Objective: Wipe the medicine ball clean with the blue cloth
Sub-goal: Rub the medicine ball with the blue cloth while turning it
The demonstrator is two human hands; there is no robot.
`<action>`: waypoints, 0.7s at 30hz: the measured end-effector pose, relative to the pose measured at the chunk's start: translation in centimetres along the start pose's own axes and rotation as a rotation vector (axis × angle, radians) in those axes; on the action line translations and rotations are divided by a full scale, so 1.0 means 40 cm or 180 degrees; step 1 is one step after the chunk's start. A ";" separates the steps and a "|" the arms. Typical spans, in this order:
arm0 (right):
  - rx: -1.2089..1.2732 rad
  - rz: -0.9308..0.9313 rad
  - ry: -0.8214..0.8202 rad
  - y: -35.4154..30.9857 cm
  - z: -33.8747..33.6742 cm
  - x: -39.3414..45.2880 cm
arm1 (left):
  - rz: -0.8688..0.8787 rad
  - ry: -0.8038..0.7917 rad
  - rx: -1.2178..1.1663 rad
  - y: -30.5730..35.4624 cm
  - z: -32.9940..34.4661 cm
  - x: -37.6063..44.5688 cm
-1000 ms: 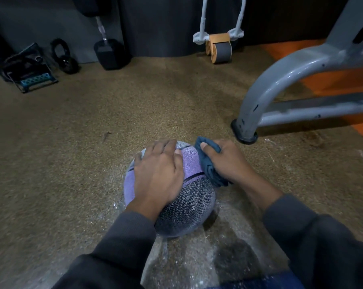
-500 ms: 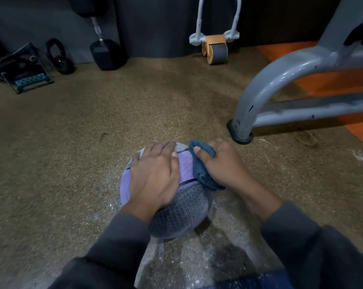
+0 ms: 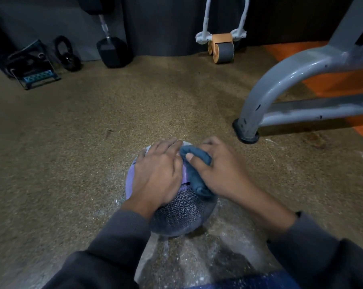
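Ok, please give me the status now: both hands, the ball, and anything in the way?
Left hand flat on ball, steadying. Right hand grips cloth against ball top. Nothing in the way; bench leg stands apart.

medicine ball (image 3: 176, 215) on floor (image 3: 72, 163), cloth (image 3: 195, 163) seemingly atop

The room is dim, with the far wall (image 3: 166, 21) almost black and the corners sinking into shadow. Soft light from above leaves a pale sheen on the grey metal frame (image 3: 284, 80) and a glitter on the floor (image 3: 72, 142). Wide-angle bending curves the edges, and the sleeves (image 3: 118, 243) at the bottom are soft and slightly blurred.
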State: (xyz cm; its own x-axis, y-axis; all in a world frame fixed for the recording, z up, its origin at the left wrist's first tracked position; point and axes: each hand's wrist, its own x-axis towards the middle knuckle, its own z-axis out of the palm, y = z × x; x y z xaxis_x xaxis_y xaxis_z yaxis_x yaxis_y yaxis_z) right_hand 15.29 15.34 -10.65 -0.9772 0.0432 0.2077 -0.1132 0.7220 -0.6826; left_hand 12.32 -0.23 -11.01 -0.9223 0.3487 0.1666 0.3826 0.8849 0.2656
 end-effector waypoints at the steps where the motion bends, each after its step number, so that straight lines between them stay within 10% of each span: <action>1: -0.0011 -0.0037 -0.0044 -0.007 0.000 -0.002 | 0.0024 -0.0015 -0.0013 -0.002 -0.001 0.000; 6: 0.0524 0.0959 -0.0277 0.057 -0.018 0.100 | 0.0036 -0.0059 -0.0004 0.013 -0.006 0.005; 13: 0.0325 0.0192 -0.0005 0.031 0.007 0.036 | 0.0267 0.0074 -0.0011 0.012 -0.002 0.000; 21: 0.0456 0.1109 -0.0542 0.081 -0.012 0.117 | 0.0362 -0.0025 0.0011 0.016 -0.004 -0.021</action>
State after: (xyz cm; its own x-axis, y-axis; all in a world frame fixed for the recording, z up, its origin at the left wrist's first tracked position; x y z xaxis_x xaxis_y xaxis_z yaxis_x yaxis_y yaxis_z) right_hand 10.42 18.20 -11.53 -0.9759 0.1445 -0.1636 0.2175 0.5803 -0.7848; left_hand 13.34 -0.02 -10.82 -0.8733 0.4494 0.1882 0.4847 0.8405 0.2420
